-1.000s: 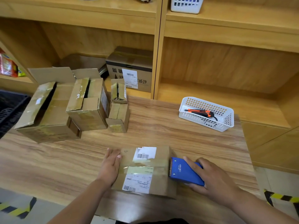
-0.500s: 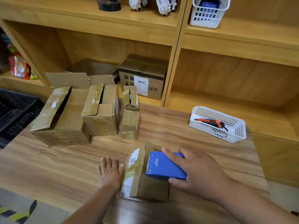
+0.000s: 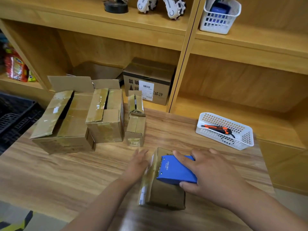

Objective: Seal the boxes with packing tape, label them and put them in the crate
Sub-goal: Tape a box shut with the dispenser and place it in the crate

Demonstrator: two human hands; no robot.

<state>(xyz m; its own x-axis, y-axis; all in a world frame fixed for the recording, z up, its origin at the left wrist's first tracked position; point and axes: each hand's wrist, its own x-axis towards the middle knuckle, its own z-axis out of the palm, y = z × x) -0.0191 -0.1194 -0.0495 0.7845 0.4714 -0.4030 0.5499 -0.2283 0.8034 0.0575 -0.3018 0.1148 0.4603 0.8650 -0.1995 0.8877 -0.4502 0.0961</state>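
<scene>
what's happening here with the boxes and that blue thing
A person is taping a small cardboard box near the front of the wooden table. The right hand holds a blue tape dispenser on top of the box. The left hand, blurred, is at the box's left side with fingers straight. Three more boxes with loose flaps sit at the back left, near a black crate.

Wooden table (image 3: 50, 172) set before wooden shelving (image 3: 181, 64). At the table's right, a white mesh basket (image 3: 241, 144) holds an orange-and-black utility knife (image 3: 216, 128). Upper shelf: a second white basket (image 3: 216, 24) containing a blue item (image 3: 220, 10), white-and-black objects (image 3: 173, 9) and a black round base (image 3: 115, 8). Left shelf: red snack packets (image 3: 15, 67).
</scene>
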